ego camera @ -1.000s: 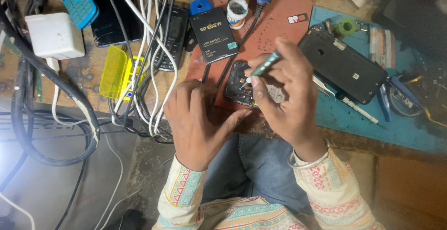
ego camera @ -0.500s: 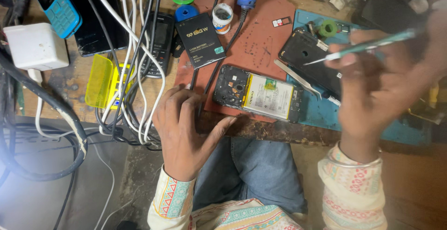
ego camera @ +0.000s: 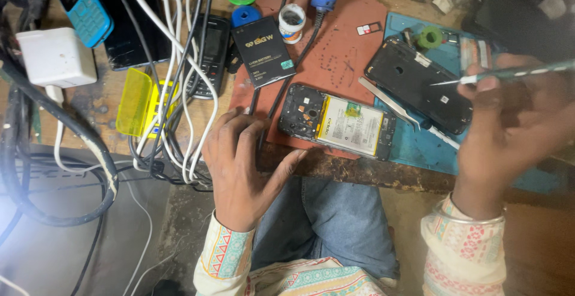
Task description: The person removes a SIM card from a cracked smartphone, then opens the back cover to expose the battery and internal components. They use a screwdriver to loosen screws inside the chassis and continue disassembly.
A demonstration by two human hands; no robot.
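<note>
Tweezers [ego camera: 509, 73] sat pinched in the right hand [ego camera: 509, 128], gripped between thumb and forefinger well back on the green-and-white shaft, with the fine metal tip pointing away to the hand's left and hanging in the air above the black back cover [ego camera: 419, 86]. They looked light and stiff, and that needle tip seemed easy to bend or to slip, so a hold well back on the shaft, as the hand had it, suited them. The left hand [ego camera: 242, 164] lay flat on the bench edge [ego camera: 359, 170] with its fingers loosely spread, holding nothing, its thumb stretched toward the opened phone [ego camera: 338, 122] just to its right but apart from it. That phone lay face down on the reddish mat [ego camera: 341, 56], back off, its pale battery and dark circuit board bare. It looked thin, rigid and light, yet delicate where the board was exposed; I judged the safest grip to be by the long plastic sides of the frame, not on the battery or the camera end. A second, silver pair of tweezers [ego camera: 389, 101] lay loose between the phone and the back cover, below the right hand's tool. Beyond the left fingers ran a tangle of white and black cables [ego camera: 179, 92], with a loose black battery [ego camera: 263, 50] further off and a yellow plastic lid [ego camera: 135, 101] to the hand's far left.
</note>
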